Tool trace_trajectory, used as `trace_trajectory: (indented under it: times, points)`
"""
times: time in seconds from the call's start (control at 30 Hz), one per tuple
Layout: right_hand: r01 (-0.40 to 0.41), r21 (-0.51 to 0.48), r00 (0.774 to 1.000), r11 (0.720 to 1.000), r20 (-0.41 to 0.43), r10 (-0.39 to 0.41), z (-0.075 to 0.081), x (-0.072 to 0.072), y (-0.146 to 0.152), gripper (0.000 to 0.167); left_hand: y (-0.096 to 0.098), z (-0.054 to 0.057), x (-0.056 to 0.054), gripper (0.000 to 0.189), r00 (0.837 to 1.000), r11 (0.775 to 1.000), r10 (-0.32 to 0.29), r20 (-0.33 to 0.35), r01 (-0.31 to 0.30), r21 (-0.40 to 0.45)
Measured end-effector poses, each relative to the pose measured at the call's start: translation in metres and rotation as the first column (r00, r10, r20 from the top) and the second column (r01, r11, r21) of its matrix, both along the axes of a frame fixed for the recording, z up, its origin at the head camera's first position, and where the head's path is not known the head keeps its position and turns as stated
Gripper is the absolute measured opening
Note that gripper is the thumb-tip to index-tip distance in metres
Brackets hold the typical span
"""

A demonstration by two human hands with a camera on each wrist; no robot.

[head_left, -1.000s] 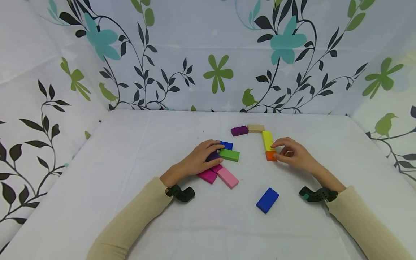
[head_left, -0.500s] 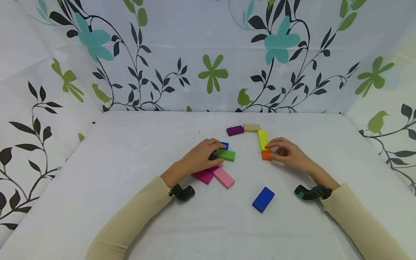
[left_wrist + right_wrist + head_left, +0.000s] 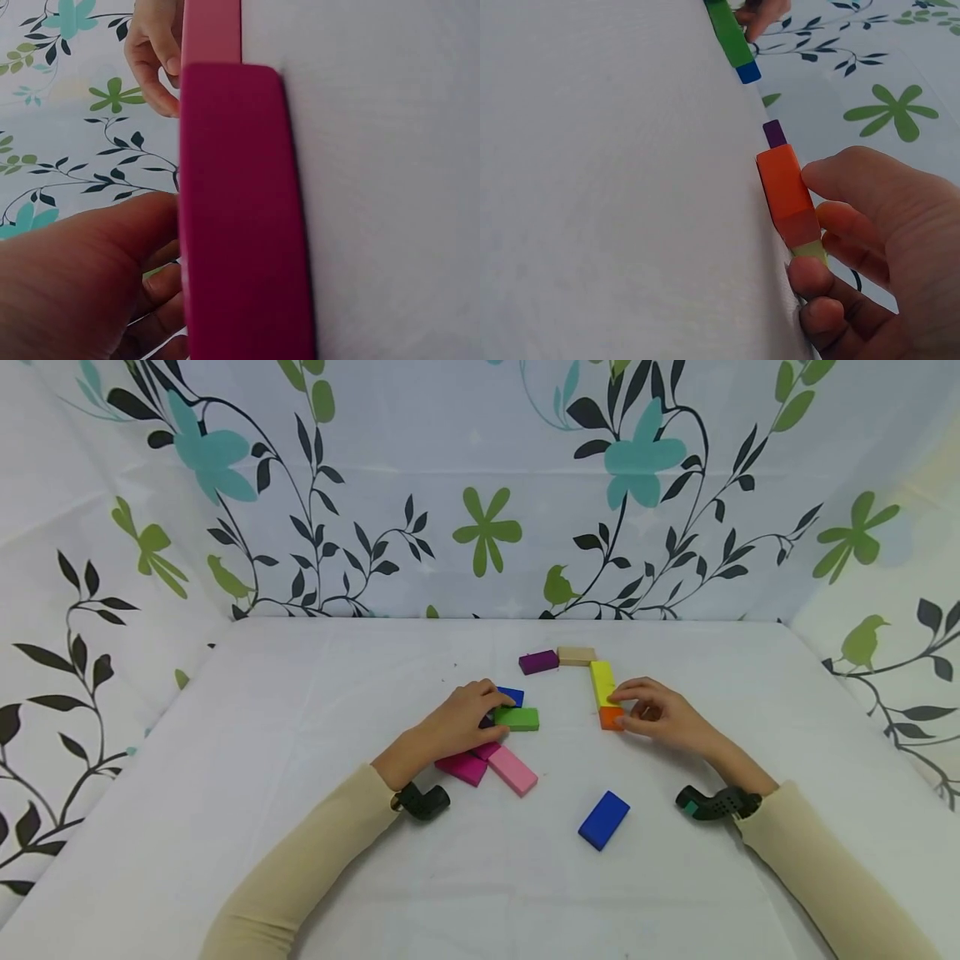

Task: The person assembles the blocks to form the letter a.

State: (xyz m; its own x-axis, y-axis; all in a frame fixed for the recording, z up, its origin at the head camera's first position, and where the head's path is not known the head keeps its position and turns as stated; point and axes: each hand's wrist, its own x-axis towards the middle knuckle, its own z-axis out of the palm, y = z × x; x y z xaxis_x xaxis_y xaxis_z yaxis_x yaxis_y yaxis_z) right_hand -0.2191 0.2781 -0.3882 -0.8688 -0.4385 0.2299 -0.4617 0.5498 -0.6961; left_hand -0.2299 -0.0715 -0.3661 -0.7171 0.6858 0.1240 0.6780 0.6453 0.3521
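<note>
The left hand (image 3: 450,727) has its grip clamped on the end of a long green block shaped like a box (image 3: 517,719), with its thumb on one side and a finger on the other. A small blue box-shaped block (image 3: 512,696) lies just behind the green one. A very dark purple block (image 3: 486,722) peeks out by the left fingers.

The right hand (image 3: 663,718) is bent, with its thumb and finger tips apart. They are at an orange box-shaped block (image 3: 611,718) and a long yellow block (image 3: 602,683), set end to end. I cannot tell if this grip is squeezing.

A beige block (image 3: 576,656) sits at the yellow one's far end, with a plum purple block (image 3: 538,662) beside it. Nearer, below the left hand, are two bright magenta blocks (image 3: 462,768) and a light pink one (image 3: 513,771). A bigger blue block (image 3: 603,821) lies alone near the front of the white desk (image 3: 360,877).
</note>
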Motion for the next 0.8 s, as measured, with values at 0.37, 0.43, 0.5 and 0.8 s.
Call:
trace_trajectory:
  times: [0.37,0.43,0.5,0.8]
  points:
    - [0.01,0.003,0.999,1.0,0.033,-0.01,0.0021,-0.0013,0.0033,0.031,0.0073,0.0029,0.0011,0.042,0.997,0.999,0.043,0.065,-0.042,-0.025]
    - [0.01,0.002,0.999,1.0,0.035,-0.011,0.0019,-0.0015,0.004,0.031,0.0088,0.003,0.001,0.043,0.996,0.999,0.049,0.076,-0.047,-0.026]
    - [0.008,-0.006,0.999,1.0,0.032,-0.008,0.0014,-0.0016,0.0045,0.031,0.0093,0.0023,0.0007,0.042,0.995,0.999,0.05,0.082,-0.048,-0.017]
    - [-0.013,-0.006,0.999,1.0,0.029,0.014,-0.003,-0.0034,0.0045,0.032,0.0082,-0.0058,0.0018,0.039,0.99,0.988,0.064,0.126,-0.08,0.132]
